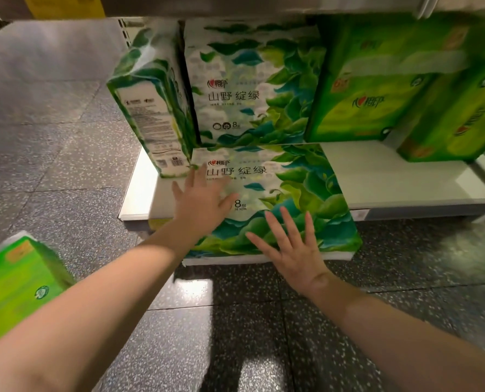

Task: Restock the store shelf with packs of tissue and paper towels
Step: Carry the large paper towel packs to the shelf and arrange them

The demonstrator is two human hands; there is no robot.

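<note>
Pack (272, 199) is lain flat, half on the shelf (391, 176), overhanging its front edge. Left hand (200, 203) and right hand (295, 250) are pressed on its face, fingers straight and spread, likely to slide it in under the upright pack (252, 86).

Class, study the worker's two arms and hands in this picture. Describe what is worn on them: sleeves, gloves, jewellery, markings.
Both forearms are bare as far as the frame shows; no sleeve reaches into view. The left hand and right hand wear no gloves. No watch, bracelet, ring or marking is visible on either.
</note>
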